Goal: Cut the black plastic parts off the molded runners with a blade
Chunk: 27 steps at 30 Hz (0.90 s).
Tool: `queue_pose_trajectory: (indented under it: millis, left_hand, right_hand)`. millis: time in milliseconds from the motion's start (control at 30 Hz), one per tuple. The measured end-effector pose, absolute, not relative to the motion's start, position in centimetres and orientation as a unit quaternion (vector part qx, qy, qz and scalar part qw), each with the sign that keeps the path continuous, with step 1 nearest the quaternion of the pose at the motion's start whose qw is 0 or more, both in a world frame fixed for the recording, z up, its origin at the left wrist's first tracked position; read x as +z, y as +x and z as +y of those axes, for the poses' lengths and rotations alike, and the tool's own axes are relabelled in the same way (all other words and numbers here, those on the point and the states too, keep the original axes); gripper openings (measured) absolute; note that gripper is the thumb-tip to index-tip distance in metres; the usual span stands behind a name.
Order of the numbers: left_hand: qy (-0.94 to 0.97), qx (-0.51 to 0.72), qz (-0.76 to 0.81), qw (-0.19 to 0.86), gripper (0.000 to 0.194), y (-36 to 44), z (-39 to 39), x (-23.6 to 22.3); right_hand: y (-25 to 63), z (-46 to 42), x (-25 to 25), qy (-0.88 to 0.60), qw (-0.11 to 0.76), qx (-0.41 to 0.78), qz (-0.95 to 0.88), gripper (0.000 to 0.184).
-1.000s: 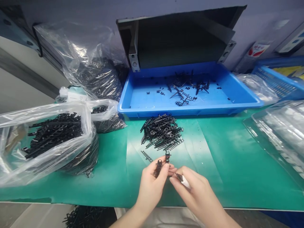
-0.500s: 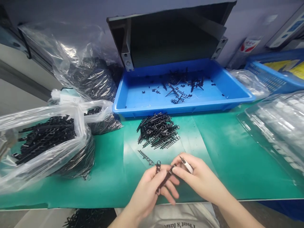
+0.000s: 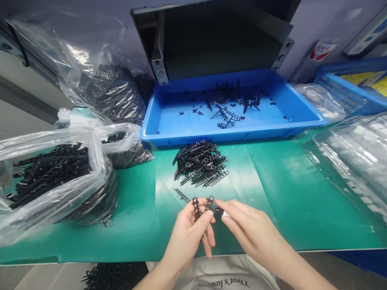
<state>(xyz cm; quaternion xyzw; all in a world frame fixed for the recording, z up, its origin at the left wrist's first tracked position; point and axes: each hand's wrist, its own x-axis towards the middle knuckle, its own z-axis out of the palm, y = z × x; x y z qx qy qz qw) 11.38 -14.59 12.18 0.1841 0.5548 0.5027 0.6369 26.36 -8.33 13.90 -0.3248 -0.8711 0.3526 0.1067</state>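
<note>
Between the thumb and fingers of my left hand [image 3: 190, 233] are black plastic ring strips [image 3: 196, 207]; one stands up on the left and another ring shows at the thumb tip. My right hand [image 3: 252, 225] is closed on a small white-handled tool [image 3: 225, 214] whose dark end touches or nearly touches the held pieces. Most of the tool is hidden by the fingers, so its exact kind does not show. A loose black strip [image 3: 181, 195] lies on the table just beyond my left hand. Farther back is a pile of similar strips [image 3: 201, 163].
A blue tray [image 3: 193, 139] with scattered black scraps stands at the back under a dark shelf [image 3: 223, 44]. Plastic bags [image 3: 99, 161] of black parts crowd the left. Clear plastic trays [image 3: 356, 161] and a blue basket [image 3: 347, 92] occupy the right side of the green table [image 3: 290, 193].
My right hand has turned the tool so its dark end points left toward the held pieces. In my left hand the strips are repositioned, with a second ring now visible. The view has shifted slightly.
</note>
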Motion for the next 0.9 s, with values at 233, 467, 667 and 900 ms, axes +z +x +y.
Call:
queue_pose_trajectory:
  millis: [233, 467, 667, 900]
  left_hand:
    - [0.195, 0.462, 0.585, 0.638, 0.028, 11.8, -14.5, 12.8]
    - [0.204, 0.454, 0.595, 0.631, 0.027, 12.0, -14.5, 12.9]
    - [0.209, 0.46, 0.598, 0.622, 0.025, 11.9, -14.7, 12.5]
    - [0.229, 0.456, 0.607, 0.609, 0.019, 11.9, -15.1, 12.3]
  right_hand:
    - [26.0, -8.6, 13.5, -0.32, 0.123, 0.237, -0.909, 0.036]
    - [25.9, -9.1, 13.1, -0.328, 0.127, 0.238, -0.905, 0.038]
    - [25.7, -9.5, 13.0, -0.335, 0.135, 0.249, -0.899, 0.039]
    - [25.2, -9.9, 12.9, -0.346, 0.16, 0.255, -0.888, 0.036]
